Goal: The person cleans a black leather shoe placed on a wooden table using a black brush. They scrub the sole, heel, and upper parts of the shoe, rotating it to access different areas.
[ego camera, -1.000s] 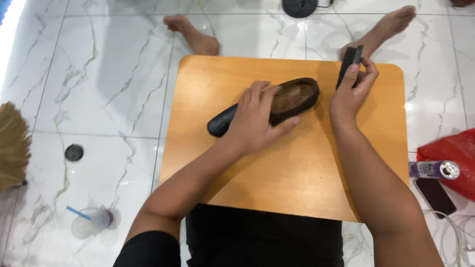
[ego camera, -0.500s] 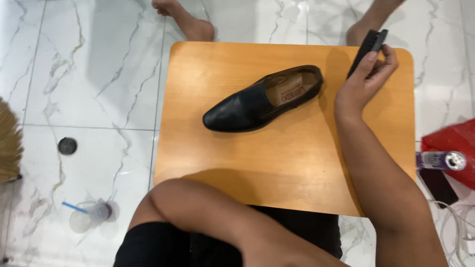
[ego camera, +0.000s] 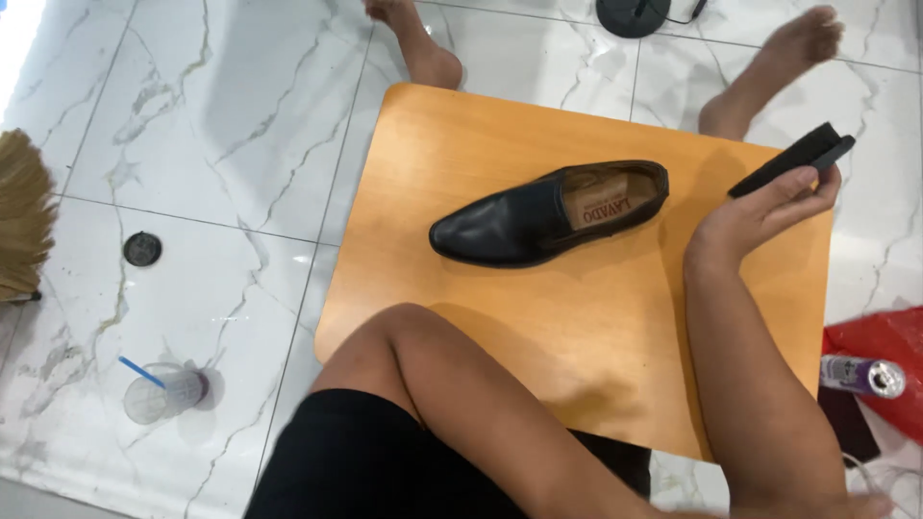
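The white marble floor (ego camera: 221,125) with grey veins takes up most of the room, and on it sits the low orange-brown wooden surface (ego camera: 538,336). The person's left arm bends across the near edge of it, and the left hand is out of view, so I cannot tell what it is doing. Two bare feet stick out beyond the far edge, partly hidden by the surface.

The black leather shoe (ego camera: 548,216) lies alone near the middle of the surface, toe pointing left, its tan insole showing a printed label. Nothing touches it.

To its right, well apart, the right hand (ego camera: 760,216) is raised over the surface, fingers curled around one end of a flat black brush (ego camera: 793,160), which tilts up to the right.

A straw broom (ego camera: 21,226) is cut off at the left edge. A red bag (ego camera: 880,351) is cut off at the right, a small silver and purple can (ego camera: 862,375) lying against it. On the floor to the left lie a clear plastic cup (ego camera: 159,392) with a blue straw and a small dark round lid (ego camera: 142,249). A black round base (ego camera: 633,13) is cropped at the top.
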